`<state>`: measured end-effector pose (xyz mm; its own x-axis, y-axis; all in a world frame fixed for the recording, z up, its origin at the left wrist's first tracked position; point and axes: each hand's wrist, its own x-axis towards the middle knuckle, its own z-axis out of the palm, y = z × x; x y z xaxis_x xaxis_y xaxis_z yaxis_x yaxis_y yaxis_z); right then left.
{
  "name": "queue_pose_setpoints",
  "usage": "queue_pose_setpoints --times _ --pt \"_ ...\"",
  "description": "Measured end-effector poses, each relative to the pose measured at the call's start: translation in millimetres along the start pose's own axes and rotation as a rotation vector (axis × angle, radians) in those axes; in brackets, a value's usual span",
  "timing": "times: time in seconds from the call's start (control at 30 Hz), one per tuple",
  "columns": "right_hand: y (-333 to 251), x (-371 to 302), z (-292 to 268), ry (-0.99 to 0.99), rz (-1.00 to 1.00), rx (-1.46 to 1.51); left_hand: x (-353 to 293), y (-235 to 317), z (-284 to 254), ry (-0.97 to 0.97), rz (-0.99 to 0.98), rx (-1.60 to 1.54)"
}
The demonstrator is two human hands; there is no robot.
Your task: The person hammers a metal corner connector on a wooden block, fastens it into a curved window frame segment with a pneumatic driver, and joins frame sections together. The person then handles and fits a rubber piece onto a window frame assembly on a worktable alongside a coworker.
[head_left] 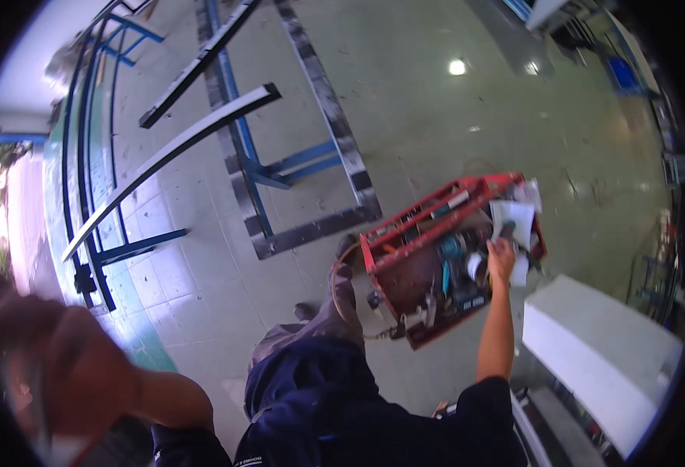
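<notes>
My right hand [501, 258] reaches into a red metal toolbox [405, 253] on the right. Its fingers are closed around a small dark greenish piece, too small to name, in front of some white paper [514, 218]. Beside that hand lie a roll of white tape [476, 267] and a teal-and-black power drill [453, 247]. More tools, some with teal parts, fill the box near it. Close to the camera at the lower left, my left hand [62, 366] is raised and blurred. The fingers look curled, and what they hold cannot be made out.
A dark rectangular metal frame [311, 233] rests on blue trestles [303, 162] ahead. Two loose bars [179, 144] lie across the left side, by a blue-and-black rack [86, 202]. A white box-shaped cabinet [599, 335] stands to the right. A hose [336, 292] runs by my leg.
</notes>
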<state>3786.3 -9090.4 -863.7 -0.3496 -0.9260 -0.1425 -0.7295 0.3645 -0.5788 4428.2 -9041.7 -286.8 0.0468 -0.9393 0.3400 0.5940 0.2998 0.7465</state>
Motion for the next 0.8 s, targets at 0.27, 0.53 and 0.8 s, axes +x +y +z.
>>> queue_pose_setpoints --times 0.27,0.53,0.8 --pt "87.3 114.7 -23.3 -0.11 -0.045 -0.655 -107.0 -213.9 -244.7 0.806 -0.499 0.454" --pt "89.6 142.1 -24.2 -0.485 0.074 -0.667 -88.5 -240.5 -250.5 0.679 -0.382 0.169" --pt "97.5 152.4 -79.0 -0.353 -0.066 -0.795 -96.0 -230.2 -258.7 0.781 -0.563 0.524"
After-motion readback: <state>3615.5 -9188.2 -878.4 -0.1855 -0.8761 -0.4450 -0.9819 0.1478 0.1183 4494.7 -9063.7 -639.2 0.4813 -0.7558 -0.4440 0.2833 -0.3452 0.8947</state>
